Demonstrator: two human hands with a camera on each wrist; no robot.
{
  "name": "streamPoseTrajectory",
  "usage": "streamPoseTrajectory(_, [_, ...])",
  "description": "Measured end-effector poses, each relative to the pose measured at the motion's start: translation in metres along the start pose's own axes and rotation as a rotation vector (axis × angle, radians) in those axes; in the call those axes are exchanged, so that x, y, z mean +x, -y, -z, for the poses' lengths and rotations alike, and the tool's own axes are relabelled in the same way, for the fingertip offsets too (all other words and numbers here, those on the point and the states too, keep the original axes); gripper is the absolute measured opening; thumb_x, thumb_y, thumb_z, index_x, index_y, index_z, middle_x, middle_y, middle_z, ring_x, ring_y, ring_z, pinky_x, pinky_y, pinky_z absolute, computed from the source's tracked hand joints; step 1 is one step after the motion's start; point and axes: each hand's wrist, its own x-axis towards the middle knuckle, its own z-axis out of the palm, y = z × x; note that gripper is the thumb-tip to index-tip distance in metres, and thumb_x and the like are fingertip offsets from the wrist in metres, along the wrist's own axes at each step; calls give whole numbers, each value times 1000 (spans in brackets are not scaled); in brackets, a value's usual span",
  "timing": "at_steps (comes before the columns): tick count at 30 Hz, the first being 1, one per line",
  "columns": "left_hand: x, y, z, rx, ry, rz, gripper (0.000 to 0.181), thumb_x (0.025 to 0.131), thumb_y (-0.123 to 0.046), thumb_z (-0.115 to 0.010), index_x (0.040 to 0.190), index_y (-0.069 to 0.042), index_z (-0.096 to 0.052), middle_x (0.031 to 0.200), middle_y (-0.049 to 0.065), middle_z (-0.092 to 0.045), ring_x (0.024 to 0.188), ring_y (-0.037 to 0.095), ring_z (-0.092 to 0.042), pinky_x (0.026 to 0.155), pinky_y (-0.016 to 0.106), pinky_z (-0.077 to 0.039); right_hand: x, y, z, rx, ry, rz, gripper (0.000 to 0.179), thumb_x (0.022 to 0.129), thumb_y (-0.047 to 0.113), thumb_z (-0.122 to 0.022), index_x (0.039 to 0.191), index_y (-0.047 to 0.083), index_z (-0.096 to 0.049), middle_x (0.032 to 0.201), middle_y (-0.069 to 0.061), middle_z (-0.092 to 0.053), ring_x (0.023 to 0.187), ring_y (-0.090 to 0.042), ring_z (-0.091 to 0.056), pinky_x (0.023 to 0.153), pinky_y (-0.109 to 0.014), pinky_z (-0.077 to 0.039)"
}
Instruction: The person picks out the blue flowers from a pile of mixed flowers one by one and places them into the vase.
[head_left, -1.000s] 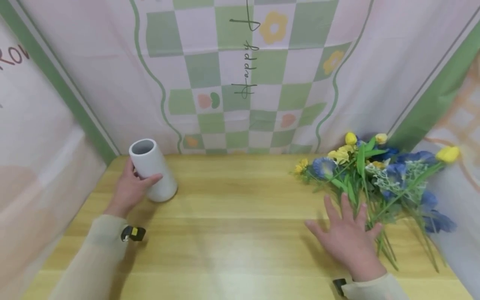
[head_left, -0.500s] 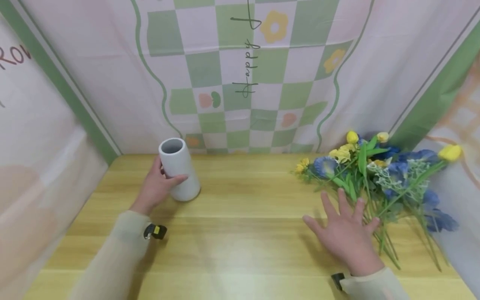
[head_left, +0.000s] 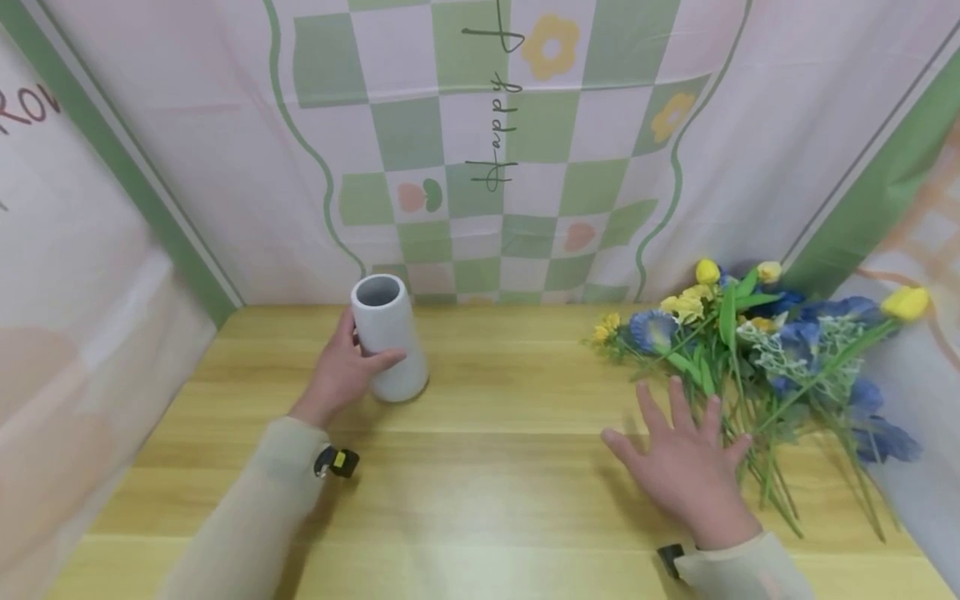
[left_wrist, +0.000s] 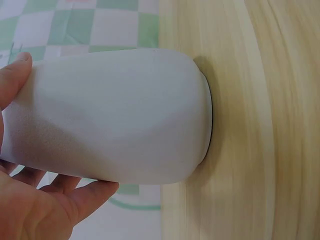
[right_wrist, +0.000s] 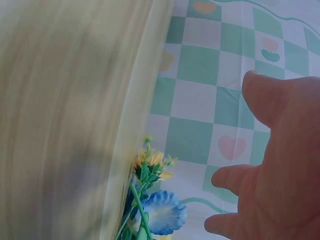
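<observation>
My left hand (head_left: 341, 375) grips a plain white vase (head_left: 393, 346) from its left side, thumb across the front and fingers behind. The vase stands upright, its round mouth facing up and dark inside. In the left wrist view the vase (left_wrist: 115, 115) fills the middle, its base right at the wooden tabletop. My right hand (head_left: 686, 467) is held with fingers spread over the table, beside the stems of a pile of artificial flowers (head_left: 795, 342) in yellow and blue. The right wrist view shows a blue flower (right_wrist: 162, 212) low in the picture, apart from the spread fingers.
The wooden table (head_left: 480, 500) has its back edge against a hanging cloth (head_left: 480, 125) with green and white checks. More cloth hangs at both sides. Several flower stems point toward the table's front right, and a yellow tulip (head_left: 906, 303) overlaps the right-hand cloth.
My left hand has moved the vase to the right along the table, keeping it upright. My right hand has shifted slightly left, fingers still spread. The flowers lie as before.
</observation>
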Motion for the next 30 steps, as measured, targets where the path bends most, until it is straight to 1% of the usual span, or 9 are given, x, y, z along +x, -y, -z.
streamPoseTrajectory(2, [0, -3, -6, 1, 4, -4, 93, 77, -40, -87, 150, -22, -33, 138, 18, -53, 124, 37, -52, 100, 56, -43, 0, 1, -1, -1, 0, -1, 98, 91, 81, -29, 161, 13, -13, 160, -30, 7, 130, -66, 20, 82, -83, 22])
streamPoseTrajectory(8, [-2, -12, -23, -58, 32, -29, 94, 77, -37, -88, 151, -27, -32, 138, 15, -53, 124, 36, -52, 100, 56, -43, 1, 0, -3, -5, -1, 1, 98, 91, 81, -29, 161, 15, -12, 160, -30, 5, 131, -67, 19, 82, -85, 20])
streamPoseTrajectory(10, [-3, -14, -29, -68, 40, -39, 96, 76, -37, -88, 152, -27, -31, 138, 14, -53, 124, 35, -52, 100, 56, -43, 1, 0, -3, -8, -1, 2, 97, 91, 80, -29, 161, 15, -11, 160, -30, 6, 131, -66, 19, 83, -85, 20])
streamPoseTrajectory(16, [-6, -22, -46, -59, 46, -80, 99, 75, -37, -89, 153, -23, -30, 134, 14, -56, 121, 32, -55, 99, 53, -45, 0, 0, -4, -9, -2, -5, 97, 91, 80, -28, 161, 14, -12, 160, -29, 9, 131, -66, 19, 84, -84, 20])
streamPoseTrajectory(19, [-8, -24, -51, -64, 52, -91, 99, 75, -36, -89, 153, -23, -30, 136, 14, -55, 122, 33, -55, 100, 54, -44, -1, 0, -4, -9, -4, -8, 97, 91, 80, -28, 161, 14, -12, 160, -28, 9, 131, -66, 19, 84, -84, 19])
streamPoseTrajectory(23, [-8, -28, -55, -59, 57, -86, 99, 74, -36, -90, 152, -23, -31, 137, 15, -55, 123, 33, -54, 101, 55, -43, -1, -1, -5, -10, -10, -8, 96, 92, 79, -28, 161, 14, -12, 160, -28, 9, 131, -66, 19, 84, -85, 18])
streamPoseTrajectory(30, [-8, -32, -63, -36, 60, -77, 97, 74, -35, -90, 151, -21, -32, 133, 15, -57, 121, 32, -55, 100, 54, -44, -1, -1, -5, -4, -3, -9, 97, 91, 80, -28, 161, 14, -12, 160, -29, 9, 131, -67, 17, 84, -84, 19])
